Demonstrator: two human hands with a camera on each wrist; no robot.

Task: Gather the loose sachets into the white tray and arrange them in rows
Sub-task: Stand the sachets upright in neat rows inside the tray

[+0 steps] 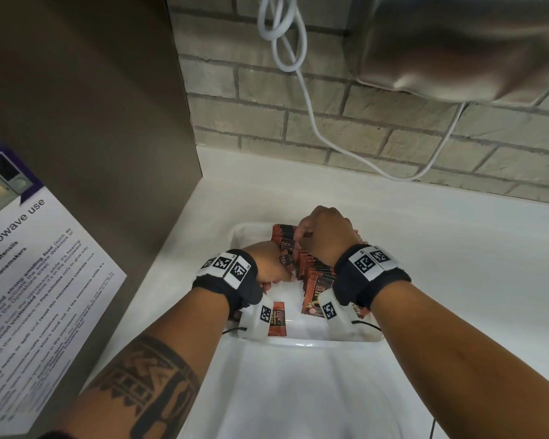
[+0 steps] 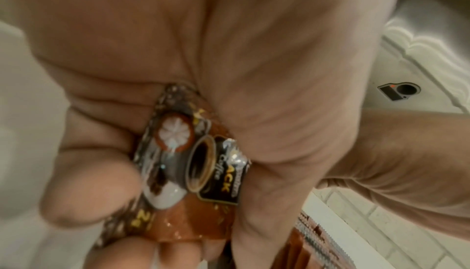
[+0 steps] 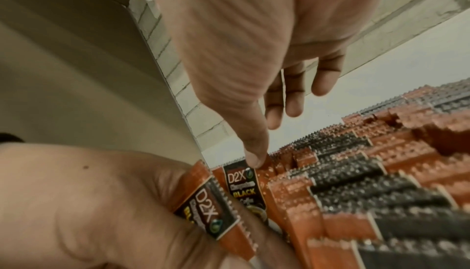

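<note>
Grip, head view: the left hand is clasping a sachet low in the tray; the right hand is hovering above the standing row, its fingers bent down to the packet tops. One loose packet is lying flat near the tray's front rim. The tray is sitting on the white table, close to the brick wall.

Grip, left wrist view: the left hand is pinching the sachet between thumb and curled fingers; the print reads black coffee. Edges of the row are showing at lower right.

Grip, right wrist view: the right hand is pressing its thumb tip on the top of the row's end packet; the other fingers are hanging loosely bent, holding nothing. The left hand is bringing its sachet up beside that packet. The row is standing on edge, tightly packed.

Step in hand, as judged: filing a held sachet into the row. The next move is calling for the thumb to part a gap, the sachet to be slid in upright, then the flat packet to be collected.
</note>
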